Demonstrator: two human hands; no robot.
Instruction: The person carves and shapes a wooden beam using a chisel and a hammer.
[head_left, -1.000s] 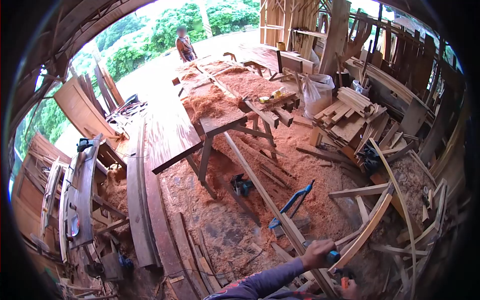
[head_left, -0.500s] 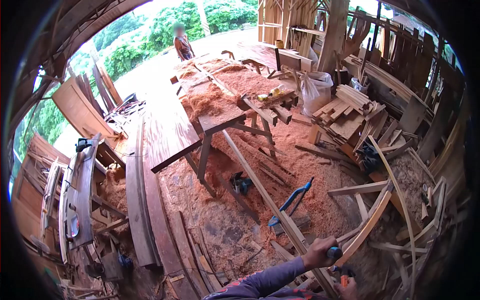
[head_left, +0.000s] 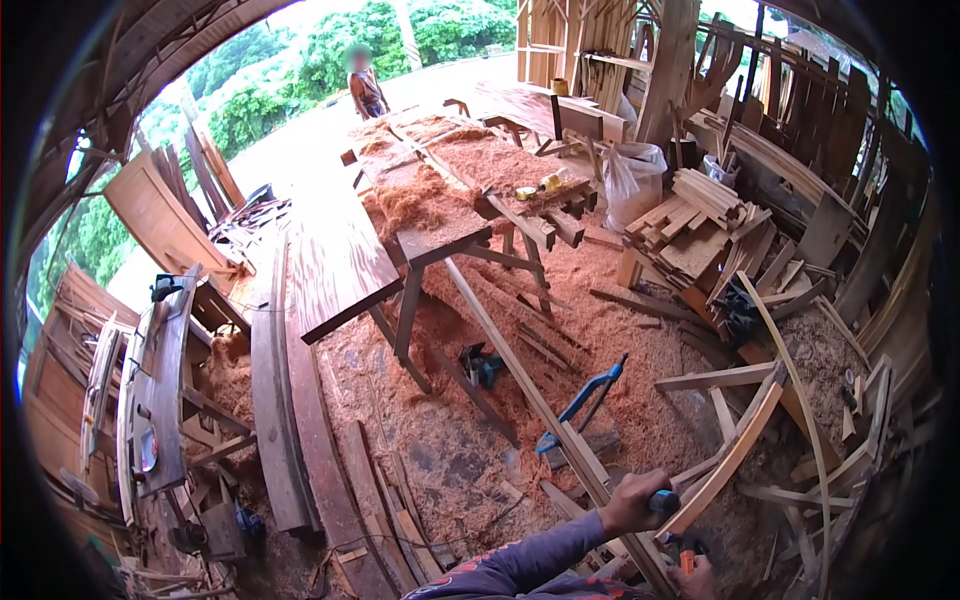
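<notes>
My left hand (head_left: pixel 628 502) is closed round a dark handle with a blue end (head_left: pixel 663 503), which looks like a chisel; its lower part is hidden. A long wooden beam (head_left: pixel 520 378) runs diagonally beneath this hand toward the bottom edge. Lower down, my right hand (head_left: pixel 699 580) grips an orange-handled hammer (head_left: pixel 687 562), its dark head just below the left hand. Beside both hands rises a curved pale wooden piece (head_left: pixel 728 464). On the shavings beyond them a blue bow saw (head_left: pixel 583 402) leans near the beam.
A trestle table (head_left: pixel 442 243) bears heaped shavings. Under it a power tool (head_left: pixel 481 367) lies on the floor. Stacked offcuts (head_left: pixel 700 215) and a plastic bag (head_left: pixel 634 183) stand at right, long boards (head_left: pixel 283 400) at left. A person (head_left: pixel 367 88) stands at the far end.
My left hand has shifted very slightly left with the blue-ended handle. My right hand and the hammer stay almost in place.
</notes>
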